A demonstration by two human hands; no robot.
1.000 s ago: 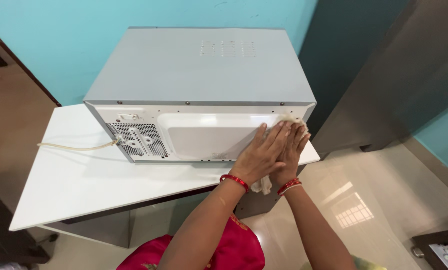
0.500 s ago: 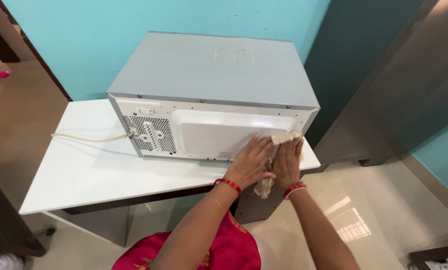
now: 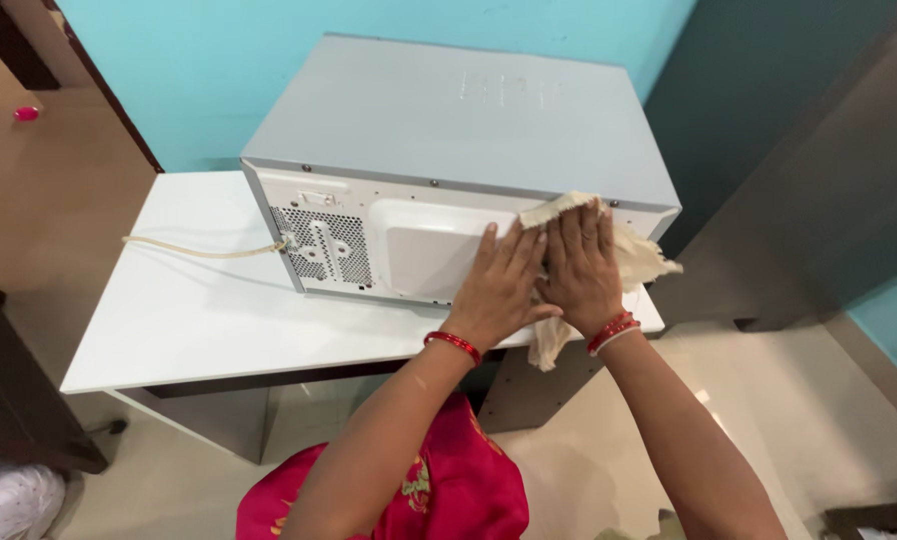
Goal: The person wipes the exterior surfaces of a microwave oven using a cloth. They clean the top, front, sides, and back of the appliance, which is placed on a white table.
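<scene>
The right hand [image 3: 580,268] is lying flat with the fingers stretched out, pressing a pale cloth [image 3: 636,258] against the back panel of a grey microwave [image 3: 468,120]. The left hand [image 3: 502,283] is also lying open and flat just beside it, touching the same panel, and the two hands are sitting side by side. The cloth is spreading out past the right hand toward the right corner of the microwave, and one end is hanging down below the wrist. The microwave is standing on a white table [image 3: 198,320], and a cream cable [image 3: 198,249] is running from its back across the table.
</scene>
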